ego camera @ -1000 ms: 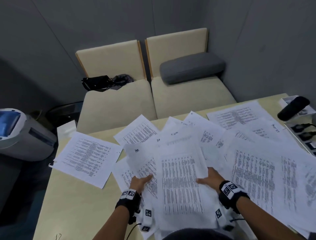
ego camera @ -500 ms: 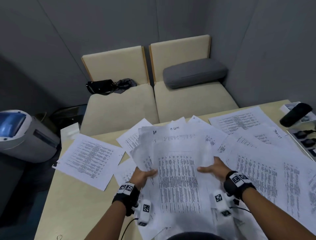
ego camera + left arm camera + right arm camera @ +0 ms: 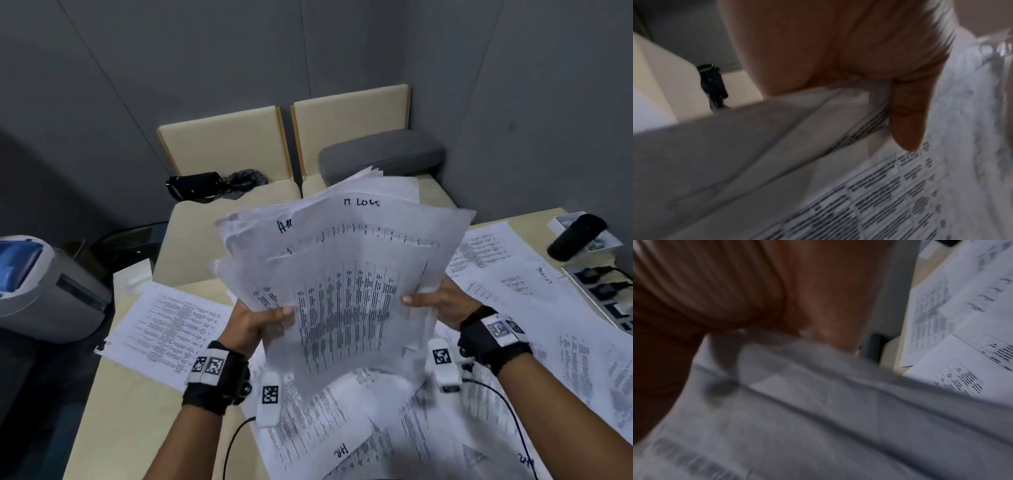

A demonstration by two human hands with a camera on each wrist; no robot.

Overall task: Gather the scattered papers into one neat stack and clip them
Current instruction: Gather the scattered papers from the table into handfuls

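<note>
A loose bundle of printed papers (image 3: 346, 274) is held up off the table, tilted toward me, its sheets uneven. My left hand (image 3: 260, 322) grips its left edge, thumb on the front. My right hand (image 3: 431, 305) grips its right edge the same way. In the left wrist view the thumb (image 3: 908, 120) presses on the printed sheets (image 3: 869, 194). The right wrist view shows my hand (image 3: 756, 296) over blurred sheets (image 3: 818, 402). More papers (image 3: 513, 274) lie scattered on the table (image 3: 113, 421), one sheet (image 3: 171, 329) apart at the left. No clip is visible.
Two beige chairs (image 3: 226, 205) stand behind the table, with a black bag (image 3: 198, 185) and a grey cushion (image 3: 380, 157) on them. A grey machine (image 3: 37, 287) sits at the left. A black cylinder (image 3: 575, 236) and a power strip (image 3: 603, 291) are at the table's right edge.
Both hands have lifted the gathered bundle off the table and tipped it upright toward me; earlier it lay flat under my hands.
</note>
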